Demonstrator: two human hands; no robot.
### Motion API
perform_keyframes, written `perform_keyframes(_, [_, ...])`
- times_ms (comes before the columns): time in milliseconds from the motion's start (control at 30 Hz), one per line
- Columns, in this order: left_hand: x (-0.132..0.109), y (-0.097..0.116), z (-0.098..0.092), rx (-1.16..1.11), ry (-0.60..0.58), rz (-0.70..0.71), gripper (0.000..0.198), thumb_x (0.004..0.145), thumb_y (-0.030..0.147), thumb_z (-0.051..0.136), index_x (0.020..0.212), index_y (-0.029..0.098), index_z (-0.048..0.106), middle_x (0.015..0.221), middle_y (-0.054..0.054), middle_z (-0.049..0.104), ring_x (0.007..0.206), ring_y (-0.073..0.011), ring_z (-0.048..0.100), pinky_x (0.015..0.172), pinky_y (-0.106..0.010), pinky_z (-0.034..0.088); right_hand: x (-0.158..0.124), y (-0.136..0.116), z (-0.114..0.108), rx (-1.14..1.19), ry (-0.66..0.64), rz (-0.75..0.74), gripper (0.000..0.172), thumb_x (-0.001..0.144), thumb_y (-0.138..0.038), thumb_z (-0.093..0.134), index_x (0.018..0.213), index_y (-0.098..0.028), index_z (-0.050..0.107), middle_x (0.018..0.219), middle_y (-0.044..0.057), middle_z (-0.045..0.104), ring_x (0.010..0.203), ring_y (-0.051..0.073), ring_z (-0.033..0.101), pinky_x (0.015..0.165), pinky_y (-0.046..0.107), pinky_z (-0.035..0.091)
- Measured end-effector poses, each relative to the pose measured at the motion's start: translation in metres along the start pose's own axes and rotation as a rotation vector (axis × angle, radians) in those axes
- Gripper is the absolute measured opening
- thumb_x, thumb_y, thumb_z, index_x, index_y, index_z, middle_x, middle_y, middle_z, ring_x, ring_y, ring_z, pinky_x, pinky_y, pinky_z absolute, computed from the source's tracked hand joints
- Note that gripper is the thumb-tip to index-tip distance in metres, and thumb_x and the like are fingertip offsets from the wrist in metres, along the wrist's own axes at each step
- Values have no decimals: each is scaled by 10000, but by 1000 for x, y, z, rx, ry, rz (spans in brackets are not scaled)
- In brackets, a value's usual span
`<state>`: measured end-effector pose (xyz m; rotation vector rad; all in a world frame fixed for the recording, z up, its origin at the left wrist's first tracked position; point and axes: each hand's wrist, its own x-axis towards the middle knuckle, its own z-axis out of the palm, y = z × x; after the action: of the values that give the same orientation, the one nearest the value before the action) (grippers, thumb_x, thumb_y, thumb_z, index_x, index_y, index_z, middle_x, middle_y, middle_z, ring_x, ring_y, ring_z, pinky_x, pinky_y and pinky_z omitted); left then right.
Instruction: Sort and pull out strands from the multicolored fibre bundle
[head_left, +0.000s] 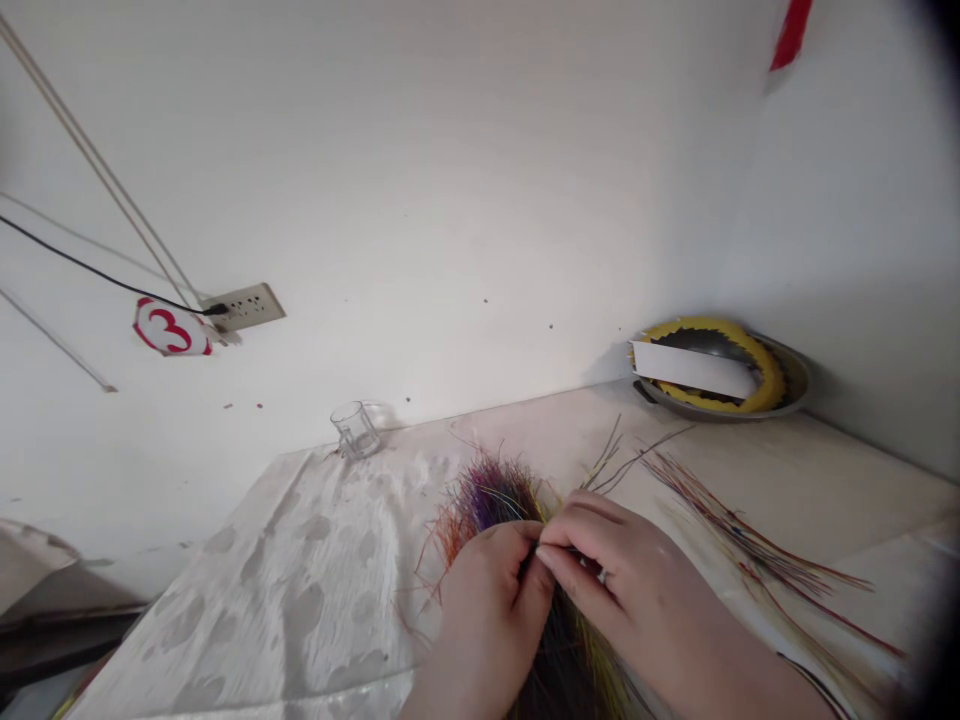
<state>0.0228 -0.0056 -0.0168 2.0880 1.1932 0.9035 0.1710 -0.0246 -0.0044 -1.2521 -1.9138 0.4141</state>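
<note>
My left hand (487, 600) and my right hand (626, 570) meet at the near middle of the table, fingers pinched together on a bundle of coloured straw strands (487, 500). The strands fan out beyond my fingers in purple, orange and yellow tips. More dark and yellow strands run down under my hands toward me. My right hand's fingers fold over the left hand's fingertips at the pinch.
A loose bunch of red and yellow strands (750, 545) lies on the table at right. A metal dish (795, 385) with a yellow woven ring (769, 370) and a white card sits at the back right. A small clear glass (355, 430) stands by the wall. A white patterned cloth (300, 580) covers the table's left part.
</note>
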Motion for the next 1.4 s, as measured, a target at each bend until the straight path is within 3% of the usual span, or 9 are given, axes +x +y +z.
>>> perform_keyframes(200, [0,-1,1,-122,20,0,245,920,254,467,873,204,702,828,-33,703,759,-182,613,698,-288,455,-4,-5,-11,106,-54,-28,171,890,-110,467,806,-205,581,783,3,596,697,147,573,611,270,449])
perform_keyframes(400, [-1,-1,-5,-406,47,-59,244,901,310,524,787,178,695,671,-3,575,634,-129,500,594,-244,378,-2,10,-17,-79,-203,-20,210,845,-75,502,697,-199,585,678,-10,598,605,157,552,562,285,405])
perform_keyframes(467, [-3,-3,-7,-614,-39,-109,257,894,346,547,789,171,703,561,33,473,511,-89,390,501,-226,284,6,17,-12,3,-103,4,213,833,-44,485,780,-198,622,734,7,620,673,170,581,622,301,443])
perform_keyframes(567, [-7,-7,-7,-868,-253,-146,307,890,378,558,778,145,723,474,54,383,433,-61,288,456,-236,179,15,22,-4,335,17,-38,263,834,-26,458,873,-204,648,817,17,622,788,161,603,733,307,477])
perform_keyframes(667, [-9,-11,-2,-1041,-399,-198,349,874,410,570,759,129,742,437,56,344,390,-53,237,419,-240,130,16,23,-1,653,-35,-120,266,814,-21,473,754,-209,651,805,-2,575,778,138,593,726,283,483])
perform_keyframes(800, [-7,-13,3,-1139,-438,-258,358,827,451,616,721,135,748,404,58,334,352,-55,208,383,-239,106,11,23,-1,727,-110,-142,370,728,68,450,734,-222,680,846,-12,548,786,119,584,701,260,478])
perform_keyframes(1000, [-4,-7,-1,-1018,-324,-188,368,824,459,612,703,132,730,405,58,359,360,-54,240,384,-231,131,14,24,-3,450,-67,-307,431,732,62,459,904,-260,689,895,5,551,813,138,582,713,275,490])
perform_keyframes(1167, [-2,-1,-6,-546,-92,-92,323,882,394,557,725,153,702,523,35,456,488,-94,381,472,-222,276,16,21,-8,162,16,-285,317,754,20,506,851,-241,658,879,24,573,839,188,582,713,310,492])
perform_keyframes(1400, [1,-5,0,-105,145,70,263,916,275,491,740,178,661,700,-15,633,653,-149,539,628,-253,404,16,24,1,111,141,-219,229,791,-27,531,892,-194,650,983,69,553,916,209,570,787,364,496])
